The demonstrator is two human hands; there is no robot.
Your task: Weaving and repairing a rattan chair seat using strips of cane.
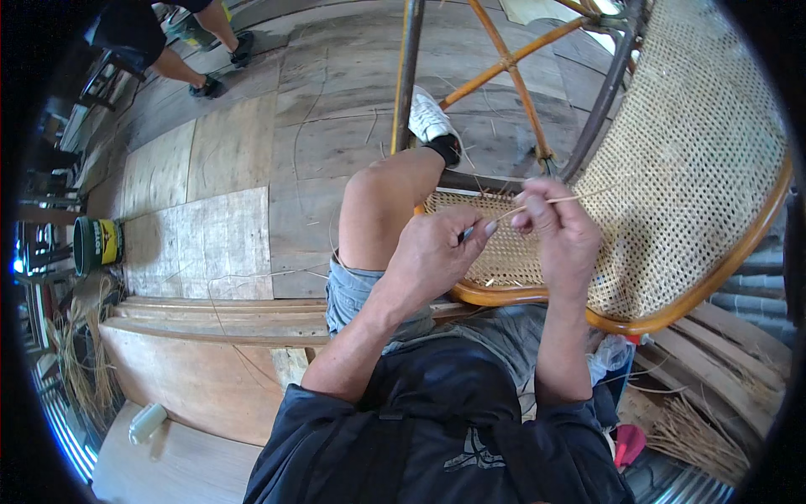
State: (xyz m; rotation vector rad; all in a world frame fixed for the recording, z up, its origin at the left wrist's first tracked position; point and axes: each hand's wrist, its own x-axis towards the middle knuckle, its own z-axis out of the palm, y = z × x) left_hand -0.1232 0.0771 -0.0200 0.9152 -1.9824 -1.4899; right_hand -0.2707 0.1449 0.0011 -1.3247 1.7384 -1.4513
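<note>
A thin pale rattan strip (581,196) stretches between my hands, over a rattan chair. My left hand (432,248) is closed, pinching the strip's near end at thumb and fingertips. A small dark object shows within that grip, too hidden to name. My right hand (560,231) pinches the same strip a little farther right, and its free end slants off over the woven cane. The chair lies tipped against my lap, its curved cane panel (680,151) on the right and a smaller cane part (512,262) beneath my hands. Crossed rattan braces (508,63) rise beyond them.
Wooden boards (218,227) cover the floor, with loose strips scattered about. At the left stand a dark green bucket (88,245) and hanging rattan bundles (84,344). Another person's legs (180,67) show at the upper left. Cut rattan pieces (701,441) lie at lower right.
</note>
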